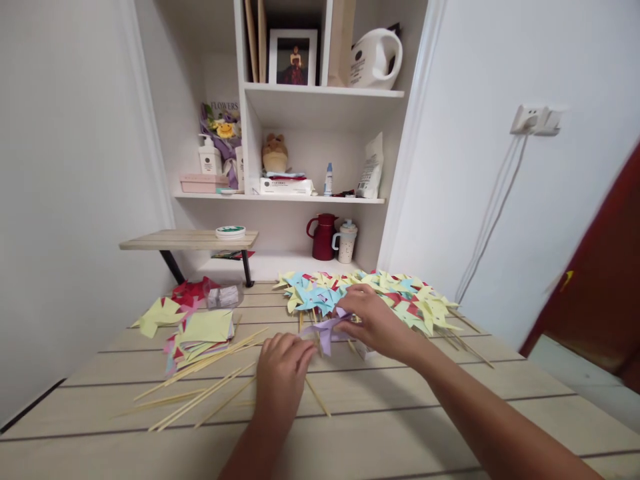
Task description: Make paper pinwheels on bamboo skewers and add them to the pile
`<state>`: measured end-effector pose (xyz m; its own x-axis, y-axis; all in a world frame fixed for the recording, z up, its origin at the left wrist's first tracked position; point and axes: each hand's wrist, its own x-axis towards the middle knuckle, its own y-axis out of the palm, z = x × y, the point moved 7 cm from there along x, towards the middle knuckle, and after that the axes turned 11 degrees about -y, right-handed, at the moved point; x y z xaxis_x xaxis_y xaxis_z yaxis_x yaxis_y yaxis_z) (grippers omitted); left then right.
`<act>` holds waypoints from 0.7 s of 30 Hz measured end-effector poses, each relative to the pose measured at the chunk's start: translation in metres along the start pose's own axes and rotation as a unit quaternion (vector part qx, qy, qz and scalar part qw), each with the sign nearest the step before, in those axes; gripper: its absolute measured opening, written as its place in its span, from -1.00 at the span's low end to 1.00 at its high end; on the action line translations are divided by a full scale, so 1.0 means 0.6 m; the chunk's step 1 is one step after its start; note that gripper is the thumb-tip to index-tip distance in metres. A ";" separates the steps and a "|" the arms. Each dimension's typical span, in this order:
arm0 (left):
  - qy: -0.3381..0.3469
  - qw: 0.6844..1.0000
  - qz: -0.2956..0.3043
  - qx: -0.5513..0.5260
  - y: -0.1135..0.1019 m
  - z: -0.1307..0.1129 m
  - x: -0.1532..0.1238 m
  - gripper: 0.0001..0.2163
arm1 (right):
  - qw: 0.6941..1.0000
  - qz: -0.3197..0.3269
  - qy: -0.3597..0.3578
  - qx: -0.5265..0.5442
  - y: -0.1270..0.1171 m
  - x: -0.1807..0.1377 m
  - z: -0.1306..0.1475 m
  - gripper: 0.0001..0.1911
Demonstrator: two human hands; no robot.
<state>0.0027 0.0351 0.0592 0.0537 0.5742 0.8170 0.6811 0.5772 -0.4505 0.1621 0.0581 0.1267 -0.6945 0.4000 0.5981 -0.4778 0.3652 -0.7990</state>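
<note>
A purple paper pinwheel (326, 333) is pinched in the fingers of my right hand (375, 323), just above the table. My left hand (284, 367) is beside it on the left, thumb and fingers pressed together; whatever they hold is hidden. A thin wooden stick (319, 398) slants out below my left hand, and I cannot tell whether it is gripped. Behind both hands lies a dense pile of finished pinwheels (316, 297) in blue, yellow, red and green, on sticks. Loose sticks (200, 393) are spread to the left of my left hand.
Stacked coloured paper sheets (206, 330) lie on the left, with yellow folded paper (160, 317), red paper pieces (193, 291) and a clear container (223, 297) near them. A small raised shelf (187, 240) stands behind. A red jug (324, 239) and a cup (346, 243) are at the back.
</note>
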 end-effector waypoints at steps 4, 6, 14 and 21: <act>-0.083 0.993 0.048 -0.072 0.018 0.027 -0.003 -0.89 | 0.998 0.061 0.004 0.008 0.009 0.021 -0.006 -0.79; -0.120 0.984 0.066 -0.114 0.028 0.038 -0.006 -0.89 | 0.996 0.082 -0.003 0.020 0.011 0.032 -0.004 -0.79; -0.331 0.880 0.131 -0.314 0.052 0.071 -0.009 -0.88 | 0.997 0.049 0.050 0.045 -0.002 0.057 -0.008 -0.70; -0.462 0.769 0.152 -0.415 0.059 0.080 -0.016 -0.83 | 0.956 -0.007 0.169 0.239 0.009 0.039 -0.049 -0.43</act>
<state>-0.0085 0.0780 0.0182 0.0216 0.9981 -0.0569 0.9916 -0.0142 0.1285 0.1591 0.0939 0.1383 -0.5116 0.6759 0.5305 -0.7326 -0.0206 -0.6803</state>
